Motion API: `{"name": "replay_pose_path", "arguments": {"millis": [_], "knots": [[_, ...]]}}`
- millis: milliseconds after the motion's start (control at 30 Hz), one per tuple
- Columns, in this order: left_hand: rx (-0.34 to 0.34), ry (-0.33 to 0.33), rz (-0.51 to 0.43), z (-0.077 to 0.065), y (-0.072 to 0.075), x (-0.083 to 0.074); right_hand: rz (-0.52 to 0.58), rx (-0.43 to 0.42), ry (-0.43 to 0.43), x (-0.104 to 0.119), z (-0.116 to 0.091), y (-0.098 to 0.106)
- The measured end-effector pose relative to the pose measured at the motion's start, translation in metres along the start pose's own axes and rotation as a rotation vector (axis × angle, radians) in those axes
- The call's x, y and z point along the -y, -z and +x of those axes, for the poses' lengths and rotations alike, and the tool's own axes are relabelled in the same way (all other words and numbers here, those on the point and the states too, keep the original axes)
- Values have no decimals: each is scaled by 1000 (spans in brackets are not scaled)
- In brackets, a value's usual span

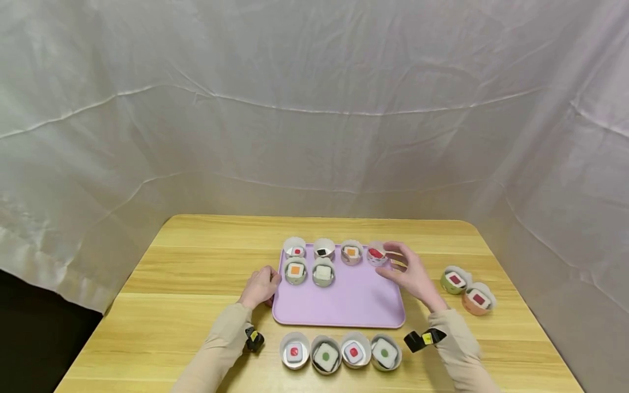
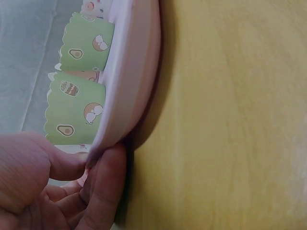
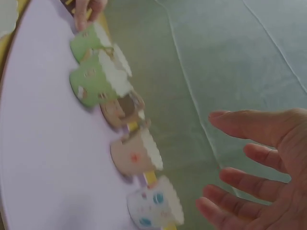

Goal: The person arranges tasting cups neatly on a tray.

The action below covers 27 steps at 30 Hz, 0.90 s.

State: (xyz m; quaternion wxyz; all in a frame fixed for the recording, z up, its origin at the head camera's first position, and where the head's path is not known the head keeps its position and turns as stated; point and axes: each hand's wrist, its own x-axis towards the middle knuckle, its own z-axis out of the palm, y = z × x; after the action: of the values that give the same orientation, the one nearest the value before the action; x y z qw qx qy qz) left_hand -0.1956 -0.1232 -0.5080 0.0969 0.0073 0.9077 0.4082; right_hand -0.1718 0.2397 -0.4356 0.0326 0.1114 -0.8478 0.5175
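A lilac tray point(image 1: 339, 305) lies on the table. My left hand point(image 1: 260, 285) pinches its left rim between thumb and fingers, as the left wrist view shows up close. On the tray, a back row of several paper baking cups holds small square pieces; two green cups point(image 2: 75, 110) stand before it at the left. At the row's right end is a white, blue-patterned cup point(image 3: 156, 203) with a red piece point(image 1: 376, 253) inside. My right hand point(image 1: 407, 270) is beside that cup, its fingers spread and loosely bent, and in the right wrist view it holds nothing.
In front of the tray, several filled paper cups point(image 1: 326, 355) stand in a row. To the right are a green cup point(image 1: 454, 279) and an orange cup point(image 1: 478, 300), each with a dark-red-centred piece. A pale curtain point(image 1: 314, 136) hangs behind the wooden table point(image 1: 196, 295).
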Motion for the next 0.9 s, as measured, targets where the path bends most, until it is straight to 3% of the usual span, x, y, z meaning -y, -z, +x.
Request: {"name": "replay_pose_path", "arguments": {"millis": [467,900], "knots": [[-6,-7,24,1,0,-1,-125,-160,-89,-13,-18,41],[-12,-14,24,1,0,1,-247,-115,-211,-25,-21,83]]}}
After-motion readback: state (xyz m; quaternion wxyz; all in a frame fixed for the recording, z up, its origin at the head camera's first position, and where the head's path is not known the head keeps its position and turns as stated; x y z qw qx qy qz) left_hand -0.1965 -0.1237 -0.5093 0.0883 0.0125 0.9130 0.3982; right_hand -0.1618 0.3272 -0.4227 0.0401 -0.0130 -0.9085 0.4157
